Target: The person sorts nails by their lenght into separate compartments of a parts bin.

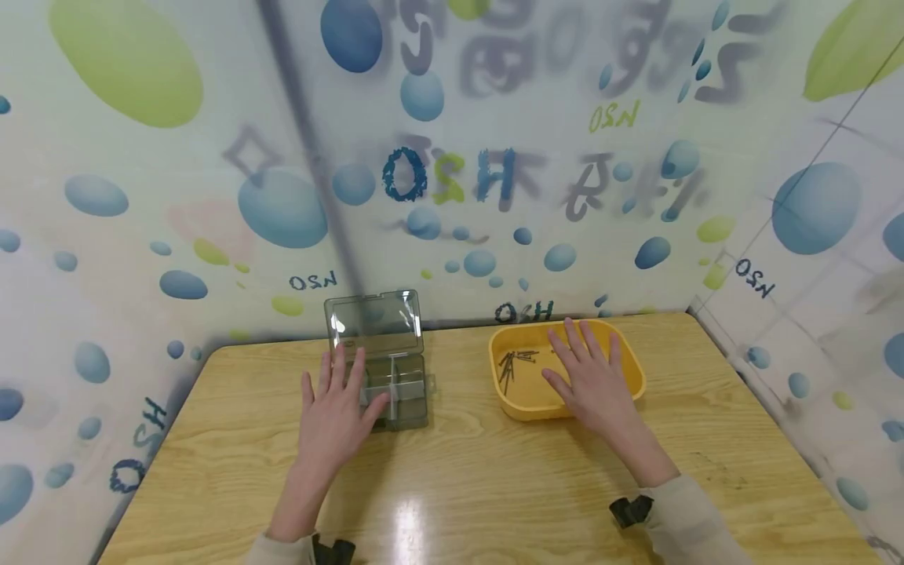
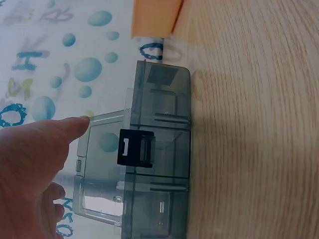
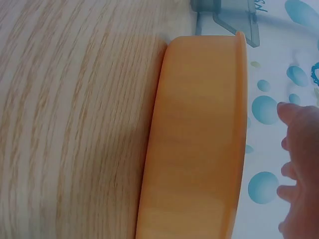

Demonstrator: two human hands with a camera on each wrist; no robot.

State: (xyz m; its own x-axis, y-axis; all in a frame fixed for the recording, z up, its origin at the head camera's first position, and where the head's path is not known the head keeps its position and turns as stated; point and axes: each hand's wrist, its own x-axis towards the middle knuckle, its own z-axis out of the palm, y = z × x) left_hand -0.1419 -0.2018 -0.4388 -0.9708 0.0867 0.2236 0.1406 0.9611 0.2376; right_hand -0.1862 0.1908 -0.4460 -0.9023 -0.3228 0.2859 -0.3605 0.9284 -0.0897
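Screws (image 1: pixel 509 364): probably light, stiff, slippery; better to pinch at mid-length. Left hand (image 1: pixel 333 424), right hand (image 1: pixel 595 388): both spread wide, holding nothing.

The tray (image 1: pixel 528 394) is yellow, the case (image 1: pixel 410 408) grey, the table (image 1: pixel 487 486) wood-grained.

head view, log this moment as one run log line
left hand: spread, above box | lid: open | right hand: spread, above tray | screws or nails: in tray | held: none

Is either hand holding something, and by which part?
Nothing is held: the left hand is spread over the translucent box, the right hand over the yellow tray.
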